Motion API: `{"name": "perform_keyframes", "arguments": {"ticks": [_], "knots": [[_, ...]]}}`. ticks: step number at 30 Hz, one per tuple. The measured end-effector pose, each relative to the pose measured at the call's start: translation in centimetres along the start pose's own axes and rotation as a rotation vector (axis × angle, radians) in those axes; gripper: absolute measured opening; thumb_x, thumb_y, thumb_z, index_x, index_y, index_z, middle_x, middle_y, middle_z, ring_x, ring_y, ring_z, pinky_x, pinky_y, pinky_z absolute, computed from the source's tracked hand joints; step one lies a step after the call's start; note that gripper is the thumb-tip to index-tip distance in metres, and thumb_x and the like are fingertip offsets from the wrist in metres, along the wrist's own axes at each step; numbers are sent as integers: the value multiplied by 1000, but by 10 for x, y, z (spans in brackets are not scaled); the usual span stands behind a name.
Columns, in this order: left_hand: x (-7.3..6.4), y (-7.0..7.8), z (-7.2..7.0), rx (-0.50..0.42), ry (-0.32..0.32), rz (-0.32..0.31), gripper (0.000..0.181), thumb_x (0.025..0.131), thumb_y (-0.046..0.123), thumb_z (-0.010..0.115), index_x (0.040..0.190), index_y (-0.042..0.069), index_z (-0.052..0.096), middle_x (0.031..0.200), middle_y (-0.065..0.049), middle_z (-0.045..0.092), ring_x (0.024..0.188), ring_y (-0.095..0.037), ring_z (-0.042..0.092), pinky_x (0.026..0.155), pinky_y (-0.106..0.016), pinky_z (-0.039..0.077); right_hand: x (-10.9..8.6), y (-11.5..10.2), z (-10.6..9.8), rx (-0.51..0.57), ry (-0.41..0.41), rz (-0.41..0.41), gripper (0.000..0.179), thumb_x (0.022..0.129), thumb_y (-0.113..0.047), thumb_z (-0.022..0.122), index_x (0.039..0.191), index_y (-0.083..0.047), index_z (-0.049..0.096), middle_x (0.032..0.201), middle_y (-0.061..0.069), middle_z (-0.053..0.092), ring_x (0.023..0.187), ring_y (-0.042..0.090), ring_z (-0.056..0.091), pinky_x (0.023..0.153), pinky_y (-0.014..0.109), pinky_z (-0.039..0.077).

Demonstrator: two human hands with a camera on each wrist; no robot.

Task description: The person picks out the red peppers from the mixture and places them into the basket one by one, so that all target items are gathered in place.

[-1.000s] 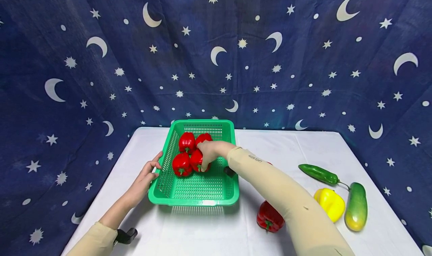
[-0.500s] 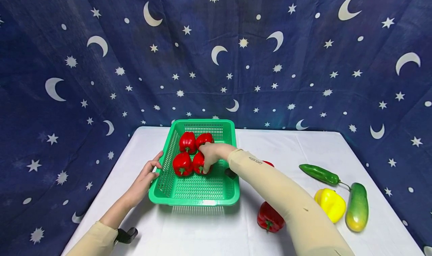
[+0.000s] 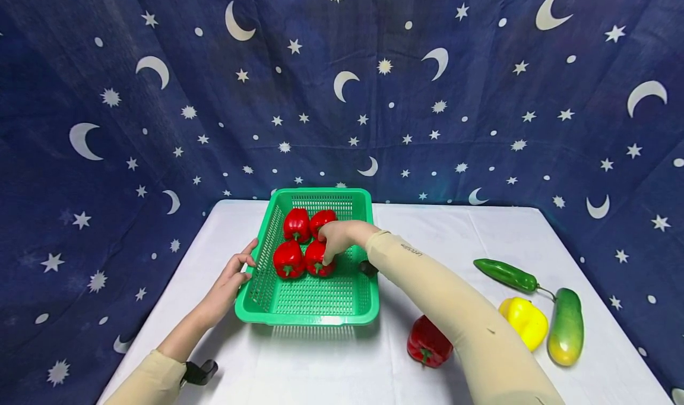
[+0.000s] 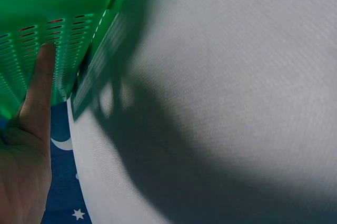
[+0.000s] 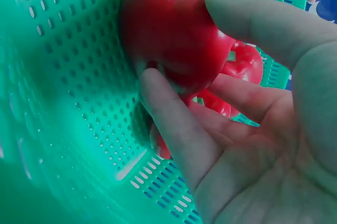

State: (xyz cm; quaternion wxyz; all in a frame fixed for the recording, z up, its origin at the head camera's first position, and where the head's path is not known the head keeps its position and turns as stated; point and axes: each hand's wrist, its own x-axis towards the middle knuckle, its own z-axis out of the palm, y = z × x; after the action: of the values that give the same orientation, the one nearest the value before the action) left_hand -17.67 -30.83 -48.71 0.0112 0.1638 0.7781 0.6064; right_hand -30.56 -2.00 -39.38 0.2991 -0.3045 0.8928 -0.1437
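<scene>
A green plastic basket [image 3: 307, 320] holds several red bell peppers, grouped toward its back left. My right hand [image 3: 342, 237] reaches in over the nearest right bell pepper [image 3: 315, 267]. In the right wrist view, thumb and fingers lie loosely around this bell pepper [image 5: 168, 34], with the thumb tip by its green stem and the index fingertip at its lower side. At the basket's left side is my left hand [image 3: 227, 286], its fingers along the rim. The left wrist view shows one straight finger [image 4: 39, 87] against the slotted outer wall.
Another red bell pepper [image 3: 429, 342] lies on the white cloth, partly covered by my right forearm. Farther right are a green chili pepper [image 3: 504, 275], a yellow bell pepper [image 3: 525, 323] and a green-yellow squash-like vegetable [image 3: 565, 328]. A starry blue curtain [image 3: 406, 126] hangs behind.
The bell pepper under my right hand shifted slightly right, then stayed put while the hand drew a little up and right from it. My left hand has stayed at the basket.
</scene>
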Motion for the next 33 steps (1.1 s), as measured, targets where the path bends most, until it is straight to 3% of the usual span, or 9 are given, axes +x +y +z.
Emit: {"name": "perform_keyframes", "arguments": {"ticks": [6, 13, 18, 24, 33], "knots": [[1, 0, 0, 1, 0, 2, 20, 97, -4, 33, 116, -1, 39, 171, -10, 10, 154, -39, 0, 103, -13, 26, -1, -1, 0, -31, 25, 6, 63, 86, -24, 82, 139, -1, 57, 123, 5, 63, 96, 17, 61, 85, 30, 51], [1, 1, 1, 8, 8, -4, 19, 98, -4, 34, 116, -1, 40, 171, -9, 11, 154, -38, 0, 103, -12, 24, -5, 0, -1, -58, 54, -3, 69, 86, -28, 81, 145, -5, 54, 137, 7, 59, 118, 21, 53, 101, 39, 46], [-2, 2, 2, 10, 7, -4, 19, 98, -4, 33, 116, -2, 39, 171, -10, 10, 154, -39, -1, 103, -12, 24, -17, 1, -13, -9, 95, -75, 66, 89, -27, 77, 146, -4, 53, 145, 10, 56, 129, 25, 51, 106, 41, 42], [-2, 3, 3, 4, 8, 10, 19, 98, -5, 33, 116, -3, 39, 171, -13, 11, 154, -40, -1, 103, -12, 23, -44, 12, -35, 47, 205, -165, 56, 94, -27, 71, 144, -5, 56, 142, 10, 59, 124, 26, 58, 104, 40, 44], [-1, 2, 3, 2, 8, 29, 18, 98, -6, 34, 115, -4, 39, 170, -14, 10, 154, -42, -2, 104, -12, 21, -96, 53, -54, 125, 359, -166, 50, 97, -33, 67, 142, -14, 59, 141, 1, 60, 128, 26, 57, 99, 43, 48]]}}
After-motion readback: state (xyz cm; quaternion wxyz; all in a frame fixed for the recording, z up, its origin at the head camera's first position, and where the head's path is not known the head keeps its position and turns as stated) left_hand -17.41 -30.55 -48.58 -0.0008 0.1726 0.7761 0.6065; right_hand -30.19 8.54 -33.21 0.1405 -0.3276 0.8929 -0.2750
